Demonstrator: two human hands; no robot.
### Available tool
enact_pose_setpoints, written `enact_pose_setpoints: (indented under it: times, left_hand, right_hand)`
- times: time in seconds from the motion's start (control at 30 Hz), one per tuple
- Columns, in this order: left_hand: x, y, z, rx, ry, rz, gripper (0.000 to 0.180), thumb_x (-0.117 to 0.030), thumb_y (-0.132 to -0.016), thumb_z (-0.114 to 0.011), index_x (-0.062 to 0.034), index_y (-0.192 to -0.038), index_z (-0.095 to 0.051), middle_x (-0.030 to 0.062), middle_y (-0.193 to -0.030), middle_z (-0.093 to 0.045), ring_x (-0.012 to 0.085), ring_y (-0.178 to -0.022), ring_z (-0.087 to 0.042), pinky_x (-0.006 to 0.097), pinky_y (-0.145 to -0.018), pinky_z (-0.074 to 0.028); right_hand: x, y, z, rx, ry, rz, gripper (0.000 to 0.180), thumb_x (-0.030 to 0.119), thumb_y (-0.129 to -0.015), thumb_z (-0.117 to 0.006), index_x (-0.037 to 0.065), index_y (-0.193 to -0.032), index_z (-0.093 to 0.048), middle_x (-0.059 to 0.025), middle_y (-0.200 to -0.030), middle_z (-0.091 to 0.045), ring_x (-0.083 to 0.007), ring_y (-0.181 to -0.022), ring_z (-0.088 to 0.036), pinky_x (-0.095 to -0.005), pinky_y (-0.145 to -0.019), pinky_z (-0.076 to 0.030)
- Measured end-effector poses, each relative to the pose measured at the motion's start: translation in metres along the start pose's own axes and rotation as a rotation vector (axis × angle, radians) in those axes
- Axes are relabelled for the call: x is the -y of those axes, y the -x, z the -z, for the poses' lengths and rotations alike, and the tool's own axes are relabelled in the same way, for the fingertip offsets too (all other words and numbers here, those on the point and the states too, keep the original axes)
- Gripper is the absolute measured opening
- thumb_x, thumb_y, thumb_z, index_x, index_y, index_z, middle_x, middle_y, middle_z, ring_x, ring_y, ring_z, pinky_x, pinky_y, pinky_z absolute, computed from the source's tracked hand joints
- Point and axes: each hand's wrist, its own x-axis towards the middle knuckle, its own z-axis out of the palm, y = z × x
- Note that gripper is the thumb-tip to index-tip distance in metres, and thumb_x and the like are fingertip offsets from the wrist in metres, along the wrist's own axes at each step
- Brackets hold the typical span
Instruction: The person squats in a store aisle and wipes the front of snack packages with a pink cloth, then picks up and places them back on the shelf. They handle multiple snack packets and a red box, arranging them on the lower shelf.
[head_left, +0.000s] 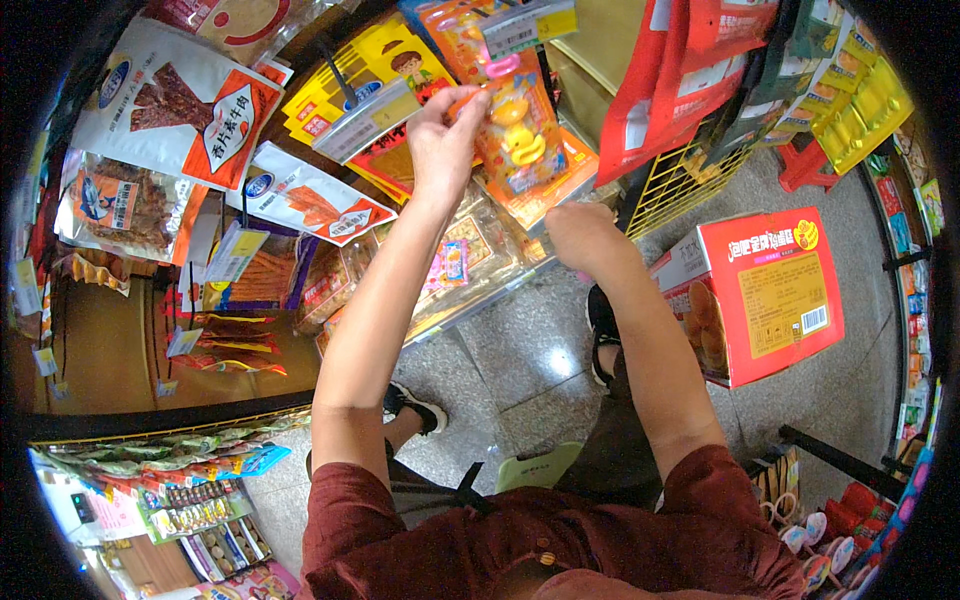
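both hands (pixel 445 140) (pixel 580 235) grasping, seemingly, the duck packet's (pixel 520 135) edges amid crowded racks (pixel 690 180).

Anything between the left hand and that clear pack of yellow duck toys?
Nothing visible. The left hand already grips the top of the duck toy pack up by the hanging price tag. The right hand sits below, beside other packs.

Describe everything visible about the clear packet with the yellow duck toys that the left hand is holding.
The duck toy packet is a clear, glossy plastic bag with an orange backing, holding several small yellow duck figures. It hangs roughly upright on the store's peg display, in front of other orange packets. The left hand pinches its top edge near a pink hanger loop; the right hand is just below its lower edge, contact unclear.
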Motion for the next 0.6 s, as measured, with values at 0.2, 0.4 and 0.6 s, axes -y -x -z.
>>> enact_pose_setpoints:
  times: [0.2, 0.4, 0.6]
  left_hand:
    - [-0.005, -0.022, -0.02, 0.036, 0.128, -0.091, 0.016, -0.015, -0.085, -0.068, -0.0012, -0.093, -0.068, 0.0002, -0.081, -0.065, 0.0057, -0.075, -0.055, 0.021, -0.07, -0.045]
    - [-0.009, -0.043, -0.016, 0.028, 0.147, -0.231, 0.013, -0.01, -0.087, -0.065, -0.0015, -0.096, -0.065, -0.0035, -0.079, -0.059, 0.003, -0.069, -0.05, 0.019, -0.062, -0.042]
    - [-0.011, -0.041, -0.02, 0.03, 0.203, -0.203, 0.016, -0.001, -0.087, -0.057, -0.0009, -0.102, -0.063, -0.0012, -0.092, -0.064, 0.0054, -0.082, -0.056, 0.02, -0.075, -0.044]
  right_hand:
    - [0.006, 0.007, 0.008, 0.002, -0.082, 0.041, 0.016, 0.003, -0.074, -0.053, -0.001, -0.076, -0.068, -0.0199, -0.081, -0.068, -0.0317, -0.081, -0.068, -0.0412, -0.07, -0.053]
    - [0.009, 0.005, 0.006, -0.063, -0.043, 0.072, 0.019, 0.006, -0.077, -0.052, 0.0, -0.083, -0.069, -0.0179, -0.088, -0.069, -0.0304, -0.086, -0.068, -0.0406, -0.072, -0.053]
    - [0.007, 0.0, -0.002, -0.057, -0.042, 0.075, 0.018, 0.008, -0.08, -0.053, 0.003, -0.086, -0.068, -0.0157, -0.091, -0.069, -0.0295, -0.087, -0.067, -0.0399, -0.074, -0.053]
